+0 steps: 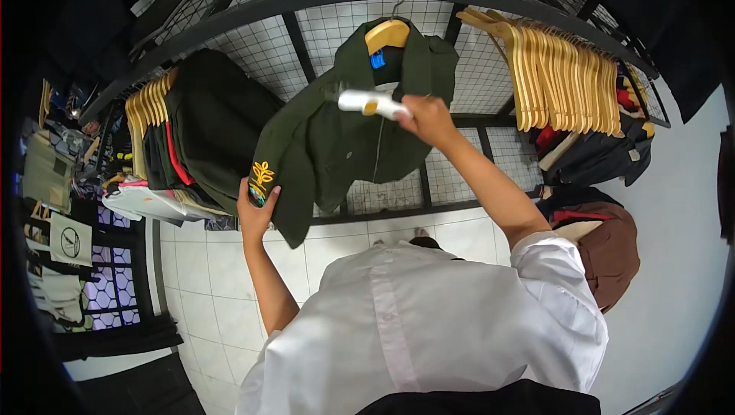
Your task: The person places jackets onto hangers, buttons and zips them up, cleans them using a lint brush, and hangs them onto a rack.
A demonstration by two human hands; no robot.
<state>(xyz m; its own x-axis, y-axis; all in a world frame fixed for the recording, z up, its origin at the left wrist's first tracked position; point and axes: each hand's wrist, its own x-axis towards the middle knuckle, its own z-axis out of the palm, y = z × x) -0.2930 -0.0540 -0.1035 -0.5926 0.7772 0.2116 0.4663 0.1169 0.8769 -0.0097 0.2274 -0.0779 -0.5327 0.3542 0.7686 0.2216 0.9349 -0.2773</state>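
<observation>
A dark green jacket (398,139) hangs from a wooden hanger (387,35) hooked on the black rail. My left hand (258,204) grips the jacket's sleeve beside a yellow embroidered emblem (262,173). In my right hand (429,120) is a white handheld tool (367,102) with a yellow-orange patch, its far end blurred over the jacket's upper sleeve and chest. A small blue tag (377,60) shows inside the collar.
Many empty wooden hangers (563,78) crowd the rail at the right. Dark clothes (214,124) hang at the left. A brown garment (609,258) hangs at the lower right. Behind is a wire grid (329,13) in a black frame.
</observation>
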